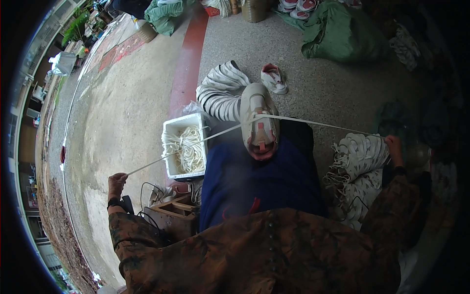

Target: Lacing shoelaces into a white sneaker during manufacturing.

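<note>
A white and beige sneaker with pink trim rests on my lap, its toe pointing away from me. One white shoelace runs through its front eyelets, and both halves are drawn out taut to the sides. Far out on the left, my left hand is closed on one end of the lace. My right hand pinches the other end, out to the right above a stack of white shoes. The upper eyelets near the pink tongue carry no lace that I can make out.
Left of my knee stands a white foam box of loose laces, with a wooden stool nearer me. Ahead are a curved row of white shoe pieces and a single shoe. Stacked shoes lie right; a green sack sits beyond.
</note>
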`<move>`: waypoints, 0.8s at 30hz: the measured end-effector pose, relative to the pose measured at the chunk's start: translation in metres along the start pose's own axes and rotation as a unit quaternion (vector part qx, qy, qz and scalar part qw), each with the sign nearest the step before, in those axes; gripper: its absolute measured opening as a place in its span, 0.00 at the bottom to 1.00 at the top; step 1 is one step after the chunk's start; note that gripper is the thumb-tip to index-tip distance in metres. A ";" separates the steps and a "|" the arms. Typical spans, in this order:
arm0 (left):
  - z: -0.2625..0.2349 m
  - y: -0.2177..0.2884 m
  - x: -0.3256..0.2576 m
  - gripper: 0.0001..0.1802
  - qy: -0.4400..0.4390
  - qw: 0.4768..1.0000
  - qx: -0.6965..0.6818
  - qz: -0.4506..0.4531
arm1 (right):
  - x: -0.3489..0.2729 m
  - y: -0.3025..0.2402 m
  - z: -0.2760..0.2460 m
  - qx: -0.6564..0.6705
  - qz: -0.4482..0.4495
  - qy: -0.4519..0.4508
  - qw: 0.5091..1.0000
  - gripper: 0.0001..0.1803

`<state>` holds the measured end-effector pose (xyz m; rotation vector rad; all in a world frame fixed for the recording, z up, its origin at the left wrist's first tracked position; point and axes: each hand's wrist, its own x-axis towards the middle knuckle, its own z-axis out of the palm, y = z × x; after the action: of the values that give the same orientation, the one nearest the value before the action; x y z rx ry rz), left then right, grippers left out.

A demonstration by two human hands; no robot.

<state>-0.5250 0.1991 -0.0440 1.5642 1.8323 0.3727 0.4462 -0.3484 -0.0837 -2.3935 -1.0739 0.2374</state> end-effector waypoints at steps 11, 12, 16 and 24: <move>0.032 0.002 0.007 0.13 -0.035 0.974 0.219 -0.037 | -0.044 0.079 -0.005 -0.099 0.015 0.034 0.994 0.10; 0.079 0.033 0.023 0.13 -0.114 0.986 0.076 -0.092 | -0.047 0.086 -0.002 -0.089 0.014 0.000 0.996 0.09; 0.142 0.138 -0.001 0.12 -0.346 0.918 -0.193 0.035 | 0.009 -0.100 0.120 0.255 0.222 -0.181 0.924 0.08; 0.329 0.291 -0.080 0.11 -0.672 0.702 -0.033 0.234 | 0.050 -0.343 0.224 0.235 -0.212 -0.284 0.905 0.07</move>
<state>-0.0863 0.1216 -0.0764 1.4984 0.2617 -0.4454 0.1775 -0.0352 -0.0984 -1.6355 -1.5461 0.9594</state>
